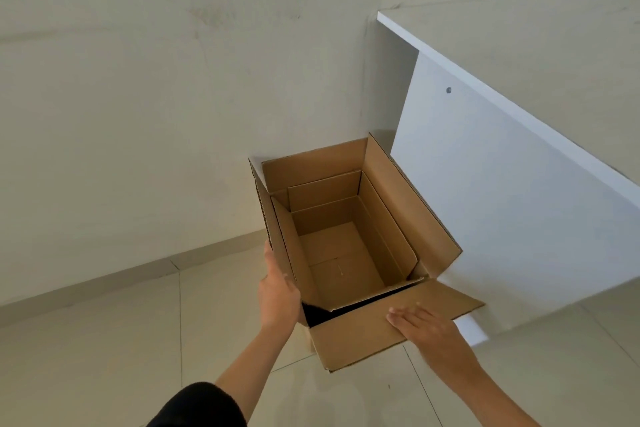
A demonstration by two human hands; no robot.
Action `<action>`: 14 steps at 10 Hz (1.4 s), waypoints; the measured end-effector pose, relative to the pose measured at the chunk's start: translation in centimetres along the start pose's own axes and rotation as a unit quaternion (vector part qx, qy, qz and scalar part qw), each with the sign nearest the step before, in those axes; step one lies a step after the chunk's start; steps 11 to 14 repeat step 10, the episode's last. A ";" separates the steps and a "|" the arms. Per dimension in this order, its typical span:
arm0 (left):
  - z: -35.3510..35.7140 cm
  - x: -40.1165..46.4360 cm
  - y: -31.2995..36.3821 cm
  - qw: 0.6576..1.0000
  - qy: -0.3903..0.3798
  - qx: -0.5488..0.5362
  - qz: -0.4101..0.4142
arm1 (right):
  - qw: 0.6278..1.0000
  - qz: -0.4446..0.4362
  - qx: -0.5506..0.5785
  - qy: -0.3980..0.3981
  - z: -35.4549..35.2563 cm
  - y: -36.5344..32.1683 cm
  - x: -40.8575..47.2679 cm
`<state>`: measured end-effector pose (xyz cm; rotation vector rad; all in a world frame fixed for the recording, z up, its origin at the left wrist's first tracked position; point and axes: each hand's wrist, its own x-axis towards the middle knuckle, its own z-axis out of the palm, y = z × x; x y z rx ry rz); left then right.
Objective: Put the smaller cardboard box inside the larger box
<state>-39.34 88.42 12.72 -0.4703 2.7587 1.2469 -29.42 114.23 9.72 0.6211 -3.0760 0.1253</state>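
Head view, steeply down, close.

We see soft, even daylight, bright without glare; the white panel (519, 184) reads bluish, a deep shadow fills the gap inside the larger box (433, 204), and wide-angle distortion tilts the edges

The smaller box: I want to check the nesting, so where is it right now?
In the head view the smaller box sits open-topped inside the larger box on the floor, right of centre beside the white panel, between the left hand and right hand.
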 end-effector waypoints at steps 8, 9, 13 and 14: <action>-3.9 -4.1 -0.1 0.978 -0.194 -0.054 0.048 | 0.993 0.105 0.049 -0.028 -4.8 -3.0 6.4; -4.6 -5.1 -2.0 0.978 -0.187 -0.021 0.087 | 0.995 0.080 0.058 0.009 -4.7 -5.4 5.7; -6.1 -6.2 -3.6 0.980 -0.168 0.015 0.103 | 0.993 0.039 0.098 0.050 -3.7 -9.2 5.8; -6.1 -6.2 -3.6 0.980 -0.168 0.015 0.103 | 0.993 0.039 0.098 0.050 -3.7 -9.2 5.8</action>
